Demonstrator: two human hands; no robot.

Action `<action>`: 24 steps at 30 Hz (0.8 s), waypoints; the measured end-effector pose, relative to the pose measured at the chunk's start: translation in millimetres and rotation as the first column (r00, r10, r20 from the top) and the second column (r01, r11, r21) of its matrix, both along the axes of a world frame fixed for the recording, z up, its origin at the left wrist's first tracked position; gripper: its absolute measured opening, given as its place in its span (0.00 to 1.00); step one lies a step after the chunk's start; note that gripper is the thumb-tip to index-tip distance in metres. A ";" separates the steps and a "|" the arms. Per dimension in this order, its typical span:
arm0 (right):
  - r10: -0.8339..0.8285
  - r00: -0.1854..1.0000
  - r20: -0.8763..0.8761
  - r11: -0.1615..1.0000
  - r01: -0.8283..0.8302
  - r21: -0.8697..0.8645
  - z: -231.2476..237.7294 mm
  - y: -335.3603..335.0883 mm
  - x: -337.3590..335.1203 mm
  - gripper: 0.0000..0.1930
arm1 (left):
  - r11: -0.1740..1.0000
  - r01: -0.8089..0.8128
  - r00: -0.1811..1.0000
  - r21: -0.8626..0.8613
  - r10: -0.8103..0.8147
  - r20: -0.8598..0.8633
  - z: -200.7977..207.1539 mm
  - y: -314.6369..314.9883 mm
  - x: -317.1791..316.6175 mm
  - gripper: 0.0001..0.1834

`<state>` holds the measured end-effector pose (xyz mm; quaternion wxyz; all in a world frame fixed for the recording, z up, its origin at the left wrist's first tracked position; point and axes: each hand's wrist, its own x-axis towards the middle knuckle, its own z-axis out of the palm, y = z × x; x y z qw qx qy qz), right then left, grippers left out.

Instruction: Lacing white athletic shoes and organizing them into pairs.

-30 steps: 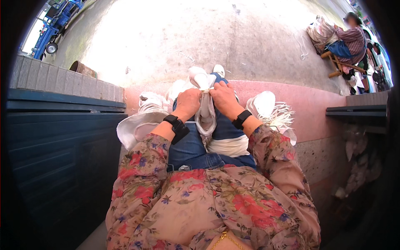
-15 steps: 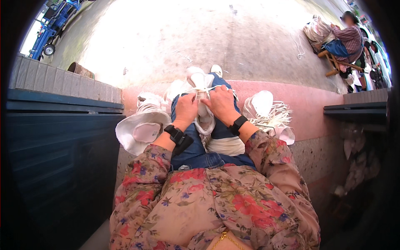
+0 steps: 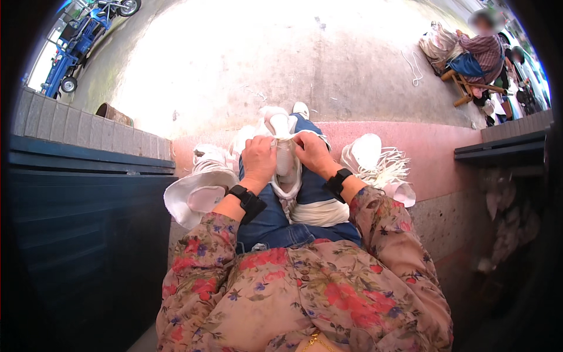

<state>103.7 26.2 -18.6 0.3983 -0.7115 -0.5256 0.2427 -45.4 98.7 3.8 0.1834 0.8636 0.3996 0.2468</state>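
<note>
A white shoe upper [image 3: 286,167] lies between my thighs, its opening toward me and its tongue [image 3: 280,123] lifted at the far end. Both hands are closed at the near side of that tongue, at a white shoelace [image 3: 284,137] that runs between them across the upper. My left hand [image 3: 259,159] pinches the lace on the left. From the right, my right hand [image 3: 314,154] pinches the lace with bent fingers. The fingertips are partly hidden. A band of white cord or cloth [image 3: 321,213] is wrapped round my right thigh.
White shoe uppers [image 3: 199,190] are stacked at my left. On the right stand more uppers [image 3: 365,151] with a bunch of loose laces [image 3: 392,167]. Dark blue panels [image 3: 88,217] flank me. Another person [image 3: 481,53] sits at the far right; a blue three-wheeler [image 3: 76,47] stands far left.
My hands have moved slightly lower, and the lace that formed spread loops between them is now drawn in across the upper. The view has shifted a little.
</note>
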 end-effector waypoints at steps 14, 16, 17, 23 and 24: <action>0.016 0.982 0.187 0.993 -0.038 0.116 -2.6 6.6 -0.6 0.06 | 0.921 0.355 0.884 -0.161 -0.387 -0.262 5.2 54.1 48.9 0.06; 0.218 0.839 0.499 0.976 -0.191 -0.106 1.2 12.8 -0.1 0.06 | 0.823 0.263 0.957 -0.504 -0.290 0.025 6.2 57.1 49.2 0.08; 0.212 0.767 0.605 0.974 -0.213 -0.070 3.7 12.1 -6.4 0.08 | 0.828 0.257 0.958 -0.498 -0.285 0.020 10.8 59.4 50.6 0.08; 0.252 0.626 0.738 0.954 -0.287 -0.082 19.6 10.7 1.4 0.06 | 0.479 0.209 0.978 -0.852 -0.085 0.192 31.1 64.2 69.6 0.15; 0.219 0.631 0.744 0.928 -0.370 0.041 19.3 7.3 4.3 0.06 | 0.409 0.229 0.974 -0.883 -0.092 0.209 31.4 63.0 74.5 0.15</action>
